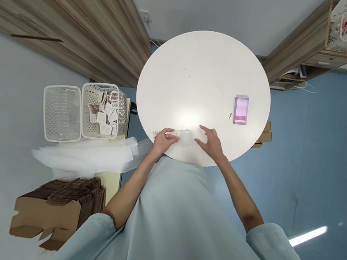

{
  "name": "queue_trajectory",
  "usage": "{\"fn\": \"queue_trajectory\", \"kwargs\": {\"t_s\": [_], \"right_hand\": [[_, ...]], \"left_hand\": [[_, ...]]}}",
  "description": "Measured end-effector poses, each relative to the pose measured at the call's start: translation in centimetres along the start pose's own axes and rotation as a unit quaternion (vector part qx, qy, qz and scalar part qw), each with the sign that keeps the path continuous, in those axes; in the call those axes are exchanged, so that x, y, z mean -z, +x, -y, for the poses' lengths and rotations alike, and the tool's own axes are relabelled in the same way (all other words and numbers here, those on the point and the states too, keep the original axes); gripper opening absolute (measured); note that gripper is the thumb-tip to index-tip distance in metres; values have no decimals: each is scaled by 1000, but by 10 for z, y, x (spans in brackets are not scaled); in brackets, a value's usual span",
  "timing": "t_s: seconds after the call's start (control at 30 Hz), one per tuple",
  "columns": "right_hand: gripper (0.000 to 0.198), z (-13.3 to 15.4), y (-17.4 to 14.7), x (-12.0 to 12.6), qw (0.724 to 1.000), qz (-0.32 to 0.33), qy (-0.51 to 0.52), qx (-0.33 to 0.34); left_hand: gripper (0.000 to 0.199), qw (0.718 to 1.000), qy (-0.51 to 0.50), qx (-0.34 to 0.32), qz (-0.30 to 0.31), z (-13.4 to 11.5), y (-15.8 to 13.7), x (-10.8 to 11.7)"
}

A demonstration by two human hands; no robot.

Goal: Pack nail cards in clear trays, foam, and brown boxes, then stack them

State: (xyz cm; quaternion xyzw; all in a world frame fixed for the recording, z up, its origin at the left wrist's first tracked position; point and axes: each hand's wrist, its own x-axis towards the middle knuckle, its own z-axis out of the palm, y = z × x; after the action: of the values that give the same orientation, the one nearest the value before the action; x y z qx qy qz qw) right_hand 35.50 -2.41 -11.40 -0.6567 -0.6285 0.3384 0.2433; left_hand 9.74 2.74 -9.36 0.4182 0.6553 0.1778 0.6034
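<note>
A small clear plastic box [185, 137] lies at the near edge of the white round table [205, 59]. My left hand [163, 140] has its thumb and a finger closed on the box's left edge. To the right of the box, my right hand [211, 143] is held with thumb and index finger spread apart, and nothing shows between them. Partly behind my left hand, a small item with reddish marks [155, 134] rests on the table; its kind is not clear.
A phone [241, 110] lies on the table's right side. At left stand a white basket of small cards and packets [97, 133], a second basket with clear plastic pieces [47, 112], plastic bags [96, 157] and flattened cardboard boxes [49, 214]. Wooden cabinets [88, 22] flank the table.
</note>
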Motion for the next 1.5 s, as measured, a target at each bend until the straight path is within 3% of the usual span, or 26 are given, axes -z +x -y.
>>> {"fn": "queue_trajectory", "kwargs": {"t_s": [0.17,0.4,0.47,0.57,0.67,0.93,1.07,1.3,1.5], "right_hand": [[73,40,-16,-36,991,95,-45,81],[69,73,-17,-62,980,126,-99,118],[70,83,-16,-67,986,115,-81,90],[67,98,-15,-72,996,91,-19,-3],[59,114,-14,-77,993,85,50,-62],[50,148,-14,-86,981,136,115,-80],[49,154,-15,-91,978,158,100,-92],[41,160,-6,-94,957,192,195,-97],[37,170,10,-102,957,137,226,-123]], "left_hand": [[65,999,-6,10,32,15,-3,27],[68,998,-31,7,54,34,-13,64],[81,996,-63,4,68,35,-16,76],[101,987,-115,-17,111,34,-22,93],[105,983,-123,-47,128,32,-28,106],[104,977,-148,-52,147,33,-36,129],[112,977,-145,-25,155,33,-38,144],[107,966,-167,-17,195,40,-42,175],[104,957,-206,-31,202,46,-50,185]]}}
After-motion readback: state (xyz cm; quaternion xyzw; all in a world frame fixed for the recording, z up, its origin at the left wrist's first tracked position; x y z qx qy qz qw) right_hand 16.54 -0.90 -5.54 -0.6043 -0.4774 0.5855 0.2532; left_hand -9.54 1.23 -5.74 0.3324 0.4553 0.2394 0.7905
